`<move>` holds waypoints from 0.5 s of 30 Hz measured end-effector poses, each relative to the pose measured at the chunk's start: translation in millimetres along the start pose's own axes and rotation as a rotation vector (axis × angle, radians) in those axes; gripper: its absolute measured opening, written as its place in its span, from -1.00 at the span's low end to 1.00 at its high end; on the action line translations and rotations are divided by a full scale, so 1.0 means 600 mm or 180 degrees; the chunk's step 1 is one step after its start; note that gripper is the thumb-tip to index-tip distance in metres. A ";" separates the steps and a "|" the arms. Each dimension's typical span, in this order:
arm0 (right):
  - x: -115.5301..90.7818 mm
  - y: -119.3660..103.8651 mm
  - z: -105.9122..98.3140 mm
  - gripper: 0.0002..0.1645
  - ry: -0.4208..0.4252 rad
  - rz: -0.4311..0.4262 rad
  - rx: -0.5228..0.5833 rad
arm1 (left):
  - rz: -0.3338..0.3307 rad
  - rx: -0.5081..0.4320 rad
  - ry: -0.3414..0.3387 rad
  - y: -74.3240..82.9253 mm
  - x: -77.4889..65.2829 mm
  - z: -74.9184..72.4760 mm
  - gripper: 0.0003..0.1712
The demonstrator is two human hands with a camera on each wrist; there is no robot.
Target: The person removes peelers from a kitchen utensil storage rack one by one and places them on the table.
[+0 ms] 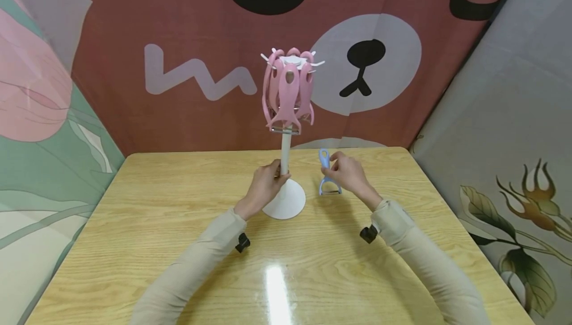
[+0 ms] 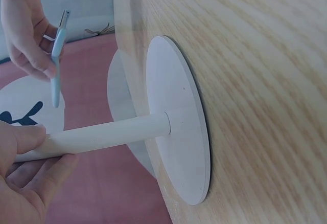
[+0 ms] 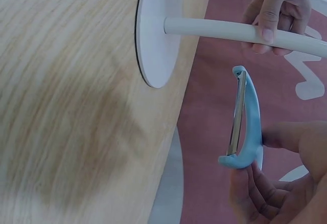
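A white stand [image 1: 284, 203] with a round base and upright pole is on the table. My left hand [image 1: 263, 186] grips the pole [image 2: 117, 134] low down, thumb on one side and fingers on the other. Several pink peelers [image 1: 288, 89] hang from the white hooks at the top of the stand. To the right of the pole, my right hand [image 1: 348, 172] pinches a light blue peeler [image 1: 324, 161] by its handle, above the tabletop. Its metal blade [image 3: 236, 114] points down in the head view, and the handle is mostly hidden by fingers in the right wrist view.
The wooden table [image 1: 178, 215] ends at a cloth backdrop [image 1: 201, 22] with a cartoon face. Patterned cloth [image 1: 505, 141] hangs on the right, and a floral one [image 1: 40, 116] on the left. Black wrist cameras [image 1: 368, 233] sit below both cuffs.
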State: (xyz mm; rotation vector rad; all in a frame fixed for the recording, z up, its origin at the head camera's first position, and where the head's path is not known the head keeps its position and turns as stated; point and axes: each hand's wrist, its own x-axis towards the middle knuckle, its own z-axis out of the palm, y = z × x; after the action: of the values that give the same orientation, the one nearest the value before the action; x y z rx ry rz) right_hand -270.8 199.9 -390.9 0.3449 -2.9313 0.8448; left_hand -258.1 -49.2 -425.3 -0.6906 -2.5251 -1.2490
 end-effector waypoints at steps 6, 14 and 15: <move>-0.001 0.006 0.011 -0.45 -0.0057 0.0010 -0.0051 | -0.0010 -0.0031 -0.0016 0.000 0.000 0.000 -0.78; -0.005 0.007 0.020 -0.41 -0.0153 0.0081 -0.0064 | -0.0007 -0.0069 -0.0007 0.000 0.000 0.000 -0.81; -0.005 0.007 0.021 -0.41 -0.0164 0.0091 -0.0083 | -0.0008 -0.0068 -0.0006 0.000 0.000 0.000 -0.81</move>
State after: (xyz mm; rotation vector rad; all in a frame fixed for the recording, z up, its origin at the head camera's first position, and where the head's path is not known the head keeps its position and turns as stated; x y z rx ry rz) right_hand -268.9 197.4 -404.1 0.3289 -2.9988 0.8121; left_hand -257.9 -49.4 -425.5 -0.6940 -2.5185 -1.2785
